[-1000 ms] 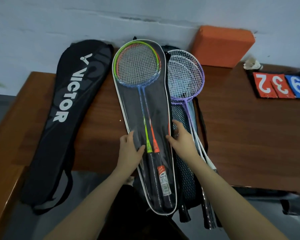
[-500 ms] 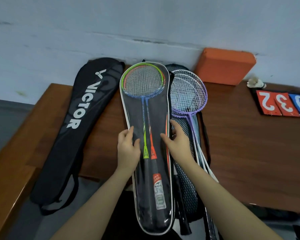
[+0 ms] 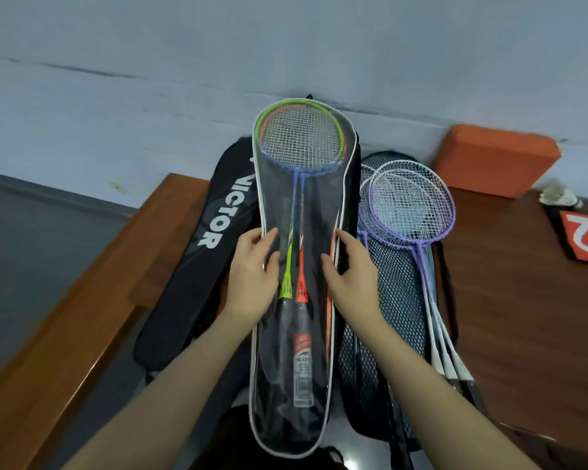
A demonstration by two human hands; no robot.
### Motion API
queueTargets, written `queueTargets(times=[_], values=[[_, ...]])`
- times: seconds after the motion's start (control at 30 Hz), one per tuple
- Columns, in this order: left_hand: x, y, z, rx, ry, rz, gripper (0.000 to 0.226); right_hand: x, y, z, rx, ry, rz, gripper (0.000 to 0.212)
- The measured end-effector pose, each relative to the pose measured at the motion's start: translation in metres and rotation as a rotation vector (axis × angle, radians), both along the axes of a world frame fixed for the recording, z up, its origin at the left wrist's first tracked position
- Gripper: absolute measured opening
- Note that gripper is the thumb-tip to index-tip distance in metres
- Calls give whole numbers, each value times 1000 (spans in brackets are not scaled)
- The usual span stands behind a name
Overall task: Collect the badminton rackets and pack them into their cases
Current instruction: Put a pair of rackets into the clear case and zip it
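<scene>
The clear-fronted, white-piped racket case (image 3: pixel 296 395) is rising off the brown wooden table (image 3: pixel 523 300), its head now overlapping the black fabric VICTOR case (image 3: pixel 197 266), left hand (image 3: pixel 252 276) and right hand (image 3: pixel 352 276) gripping its edges; packed, likely needing setting aside next.

1 head-worn view, close, angled down over table (image 3: pixel 523 300) toward wall (image 3: pixel 286 45)

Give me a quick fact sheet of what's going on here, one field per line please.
Setting: wooden table against a wall
Held item: clear-fronted case with two rackets inside, green and orange
Left hand: grips the case's left edge
Right hand: grips the case's right edge
Left of it: black Victor case
Right of it: purple and white rackets lying on a mesh case
Also there: orange block, shuttlecock, red number card
</scene>
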State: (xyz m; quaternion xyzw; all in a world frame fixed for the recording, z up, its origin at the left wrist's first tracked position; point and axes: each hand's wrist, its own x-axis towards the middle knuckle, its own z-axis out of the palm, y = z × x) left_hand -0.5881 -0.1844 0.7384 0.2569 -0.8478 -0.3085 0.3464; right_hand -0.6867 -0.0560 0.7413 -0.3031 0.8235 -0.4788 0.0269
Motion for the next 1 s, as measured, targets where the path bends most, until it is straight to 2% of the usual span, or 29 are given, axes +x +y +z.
queueTargets(times=[0.2, 0.47, 0.77, 0.87, 0.93, 1.0], values=[[8, -70, 9, -64, -27, -40, 34, 3, -64, 5, 82, 120, -12, 47], [28, -187, -9, -38, -109, -84, 34, 26, -173, -11, 137, 107, -49, 43], [37, -242, -56, 143, -416, -132, 46, 39, -222, -47, 292, -173, -109, 40], [47, -244, -70, 195, -421, -142, 49, 46, -218, -61, 311, -243, -108, 42], [53, -244, -77, 192, -384, -144, 52, 50, -216, -68, 262, -252, -128, 44], [56, -245, -83, 113, -453, -128, 54, 53, -216, -74, 259, -236, -147, 46]])
